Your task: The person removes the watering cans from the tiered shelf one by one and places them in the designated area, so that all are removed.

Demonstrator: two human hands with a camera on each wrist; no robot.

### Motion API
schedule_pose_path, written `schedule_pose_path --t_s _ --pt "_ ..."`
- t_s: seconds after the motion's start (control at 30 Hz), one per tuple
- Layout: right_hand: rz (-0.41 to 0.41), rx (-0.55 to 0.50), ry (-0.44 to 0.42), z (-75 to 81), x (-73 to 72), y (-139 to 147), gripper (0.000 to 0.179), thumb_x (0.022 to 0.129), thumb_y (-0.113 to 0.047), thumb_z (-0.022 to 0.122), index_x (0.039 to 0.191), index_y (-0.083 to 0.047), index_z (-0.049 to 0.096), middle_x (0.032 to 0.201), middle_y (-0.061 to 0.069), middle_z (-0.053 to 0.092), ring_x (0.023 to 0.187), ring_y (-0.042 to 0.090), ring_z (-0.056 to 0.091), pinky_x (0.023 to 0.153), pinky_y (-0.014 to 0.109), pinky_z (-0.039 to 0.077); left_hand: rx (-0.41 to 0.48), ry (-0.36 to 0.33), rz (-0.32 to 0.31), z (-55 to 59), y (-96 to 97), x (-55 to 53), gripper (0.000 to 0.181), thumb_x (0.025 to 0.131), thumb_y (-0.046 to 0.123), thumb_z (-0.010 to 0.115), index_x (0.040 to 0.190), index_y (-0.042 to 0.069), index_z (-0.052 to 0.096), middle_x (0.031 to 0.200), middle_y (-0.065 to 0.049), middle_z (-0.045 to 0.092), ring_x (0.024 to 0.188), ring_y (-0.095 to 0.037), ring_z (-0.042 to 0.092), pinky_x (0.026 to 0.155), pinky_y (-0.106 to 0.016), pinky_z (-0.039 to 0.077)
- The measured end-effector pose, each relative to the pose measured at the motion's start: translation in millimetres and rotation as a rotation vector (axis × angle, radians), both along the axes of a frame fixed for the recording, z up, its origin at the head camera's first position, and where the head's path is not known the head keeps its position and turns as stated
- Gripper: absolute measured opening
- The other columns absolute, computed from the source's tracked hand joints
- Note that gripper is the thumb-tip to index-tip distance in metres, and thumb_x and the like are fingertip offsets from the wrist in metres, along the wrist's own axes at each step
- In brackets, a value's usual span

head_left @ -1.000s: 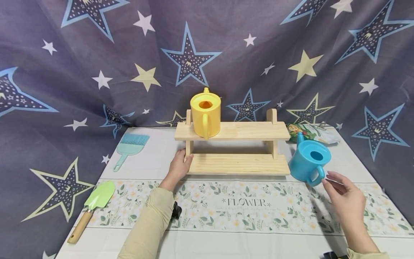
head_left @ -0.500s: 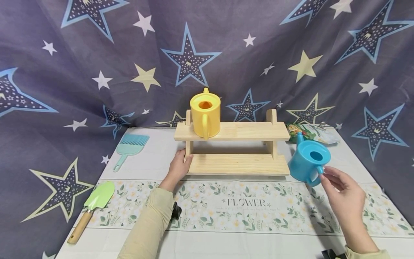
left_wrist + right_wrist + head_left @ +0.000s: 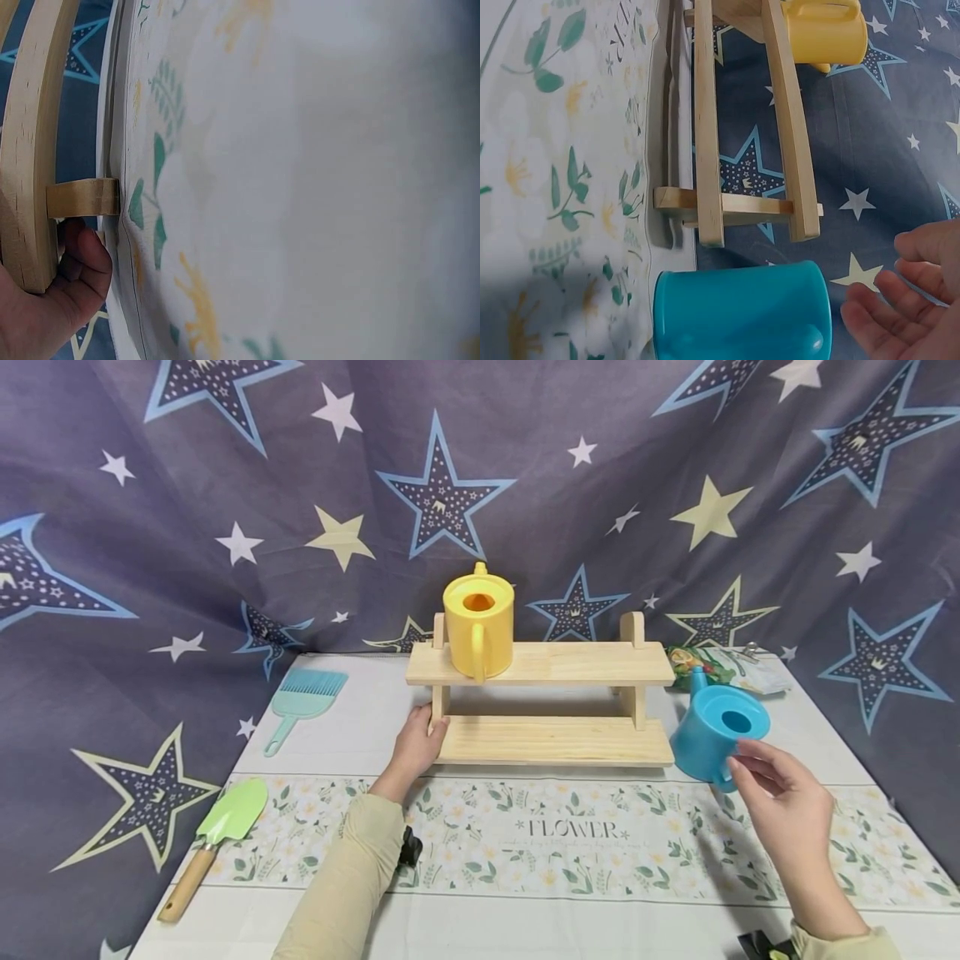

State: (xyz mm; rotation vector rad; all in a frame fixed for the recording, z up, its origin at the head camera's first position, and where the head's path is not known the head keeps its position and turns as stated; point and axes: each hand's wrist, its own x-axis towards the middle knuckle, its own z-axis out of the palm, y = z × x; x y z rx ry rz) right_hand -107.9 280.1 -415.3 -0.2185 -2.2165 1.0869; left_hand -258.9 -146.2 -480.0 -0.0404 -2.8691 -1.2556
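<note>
A two-tier wooden shelf stands at the middle of the table. My left hand grips the left end of its lower board, with curled fingers showing past the wood in the left wrist view. On the upper board, toward the left, sits a yellow watering can. A blue watering can stands upright just right of the shelf, spout pointing back. My right hand is at its handle, thumb and fingers loosely bent and overlapping the handle; the right wrist view shows the fingers apart from the can's body.
A light-blue brush and dustpan lies at the back left. Nearer the front left is a green trowel with a wooden handle. Behind the blue can lies a printed packet with a clip. A star-patterned curtain hangs behind the table.
My right hand has moved left and slightly forward, from beside the blue can's handle to over it. My left hand keeps its grip on the shelf, and both cans stay put.
</note>
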Motion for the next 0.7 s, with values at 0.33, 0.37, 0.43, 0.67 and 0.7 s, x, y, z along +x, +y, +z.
schedule_pose_path --t_s 0.33,0.37,0.43,0.67,0.7 --pt "0.041 -0.006 0.002 4.1 -3.3 -7.5 0.028 0.088 -0.004 0.071 0.116 0.0 0.068 0.107 0.011 0.068 0.088 -0.015 0.056 0.076 0.003 0.044 -0.005 0.006 -0.006 1.0 0.3 0.0 0.048 0.104 0.028 0.046 0.145 0.003 0.041 0.128 -0.018 0.049 0.12 -0.032 0.052 0.104 -0.049 0.041" --pt "0.05 -0.01 0.004 4.1 -3.8 -8.2 0.028 0.088 -0.004 0.071 0.116 -0.001 0.069 0.107 0.009 0.068 0.088 -0.015 0.057 0.076 0.003 0.045 -0.004 0.003 -0.004 0.9 0.3 -0.1 0.049 0.104 0.029 0.046 0.145 0.003 0.041 0.128 -0.017 0.049 0.12 -0.032 0.052 0.104 -0.049 0.041" --pt "0.064 -0.01 0.007 4.9 -4.4 -10.0 0.028 0.088 -0.004 0.071 0.116 -0.001 0.069 0.106 0.006 0.068 0.088 -0.014 0.057 0.077 0.003 0.045 -0.002 -0.001 -0.001 0.9 0.1 -0.1 0.049 0.104 0.029 0.047 0.145 0.004 0.042 0.128 -0.017 0.049 0.12 -0.032 0.052 0.104 -0.049 0.041" --pt "0.137 -0.001 0.047 8.1 -8.3 -16.5 0.027 0.088 -0.002 0.071 0.115 -0.002 0.069 0.103 -0.006 0.066 0.089 -0.009 0.06 0.076 0.004 0.046 -0.003 0.003 -0.004 0.3 -0.1 -0.2 0.049 0.104 0.029 0.047 0.145 0.003 0.042 0.128 -0.017 0.05 0.12 -0.033 0.052 0.104 -0.049 0.04" --pt "0.139 0.006 0.045 9.0 -8.9 -18.0 0.027 0.088 -0.002 0.071 0.115 -0.001 0.069 0.103 -0.004 0.066 0.089 -0.008 0.06 0.076 0.004 0.046 -0.003 0.006 -0.004 0.4 0.0 -0.1 0.049 0.104 0.029 0.047 0.145 0.003 0.042 0.128 -0.018 0.05 0.12 -0.033 0.052 0.104 -0.049 0.041"
